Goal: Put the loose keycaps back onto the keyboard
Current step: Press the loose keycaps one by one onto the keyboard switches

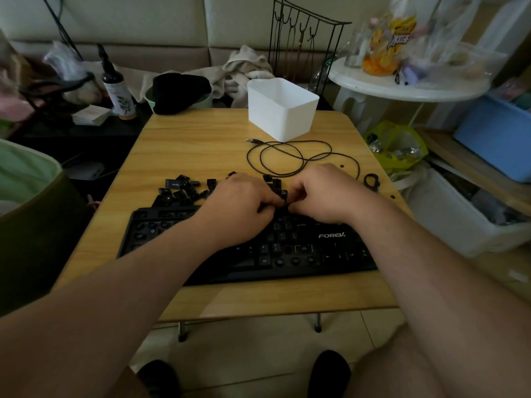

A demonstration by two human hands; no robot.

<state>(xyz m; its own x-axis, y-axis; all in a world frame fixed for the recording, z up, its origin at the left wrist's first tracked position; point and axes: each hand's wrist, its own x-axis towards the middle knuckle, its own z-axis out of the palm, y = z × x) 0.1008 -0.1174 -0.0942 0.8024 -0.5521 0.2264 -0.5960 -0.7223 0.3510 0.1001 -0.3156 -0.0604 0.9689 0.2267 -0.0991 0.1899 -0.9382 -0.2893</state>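
While both forearms reach in from 7 and 5 o'clock, the black keyboard [287, 251] lies across the near half of the wooden table [201, 150], many of its sockets bare. Over its far edge, just past centre, the two hands meet knuckles up. The left hand [238, 208] has its fingers curled down and inward, and the right hand [324, 193] curls the same way, thumb tucked toward the left; their fingertips close together on something small and dark, apparently a keycap, though what each hand pinches cannot be told for sure. Just beyond, toward 11 o'clock, a heap of loose keycaps [181, 191] lies on the table, touching the keyboard's far edge. Farther off at 1 o'clock a black cable [287, 156] coils, and past it at 12 o'clock stands a white bin [281, 110].
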